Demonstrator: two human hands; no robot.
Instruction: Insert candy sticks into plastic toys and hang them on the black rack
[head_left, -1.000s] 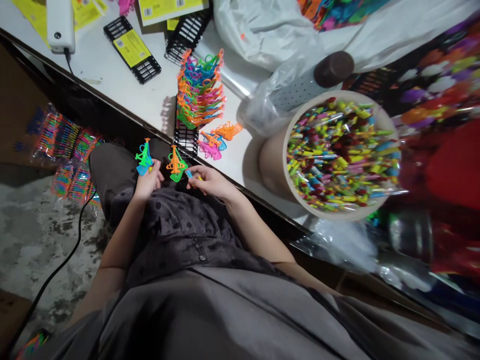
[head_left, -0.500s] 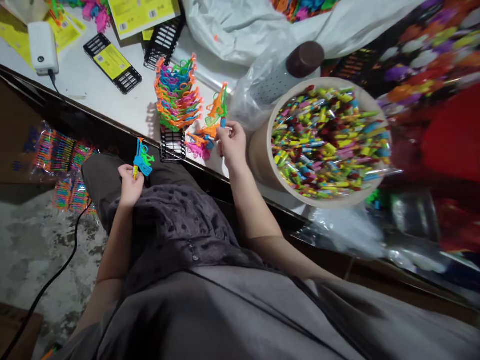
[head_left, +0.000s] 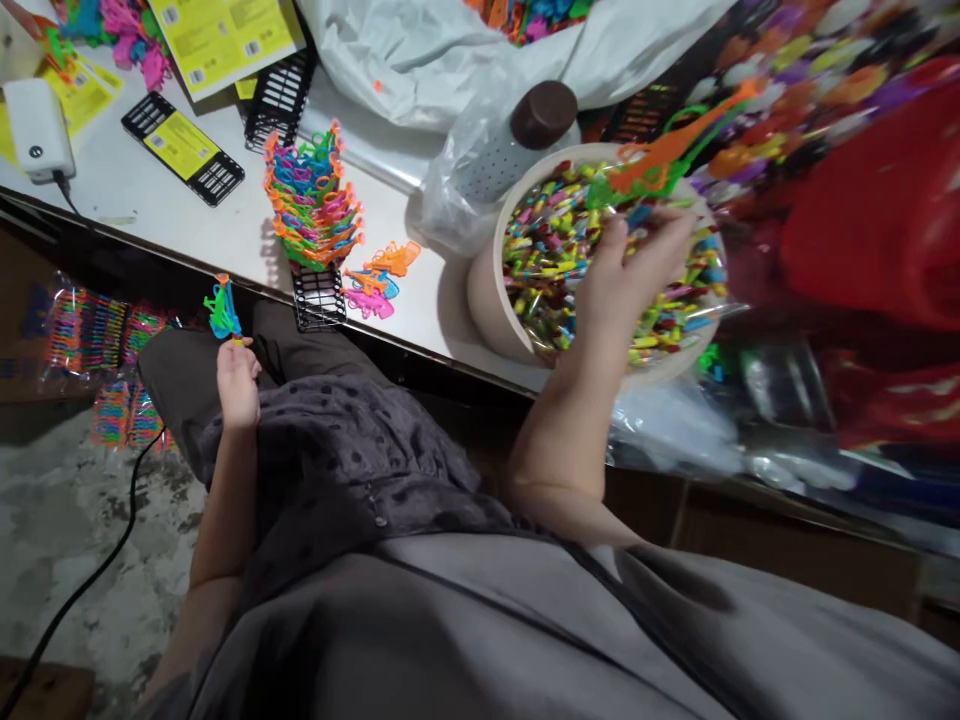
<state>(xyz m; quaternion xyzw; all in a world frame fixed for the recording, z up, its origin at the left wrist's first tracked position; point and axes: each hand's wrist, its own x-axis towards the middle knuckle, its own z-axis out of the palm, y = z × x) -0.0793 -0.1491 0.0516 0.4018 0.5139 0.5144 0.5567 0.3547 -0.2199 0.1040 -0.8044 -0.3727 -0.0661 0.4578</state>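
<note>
Head view: left hand (head_left: 238,388), fingers closed on green-blue plastic toy (head_left: 223,310), off tabletop's (head_left: 225,232) near edge; right hand (head_left: 626,270), fingers pinching orange-green toy (head_left: 654,168) above tub (head_left: 491,300) at same edge. Apparent step: tub pick; next move calls for firm pinch.

The left toy (head_left: 222,312), left of centre, is green and blue, tipped orange; the right toy (head_left: 664,160), upper right, is orange and green. The beige tub (head_left: 486,300) holds packets (head_left: 551,262) of yellow, red, blue and pink. The desk (head_left: 240,240) is white, the bottle (head_left: 487,172) dark-dotted grey, its cap (head_left: 545,113) brown. Lower centre, the dark grey cloth (head_left: 337,430) has darker dots.
</note>
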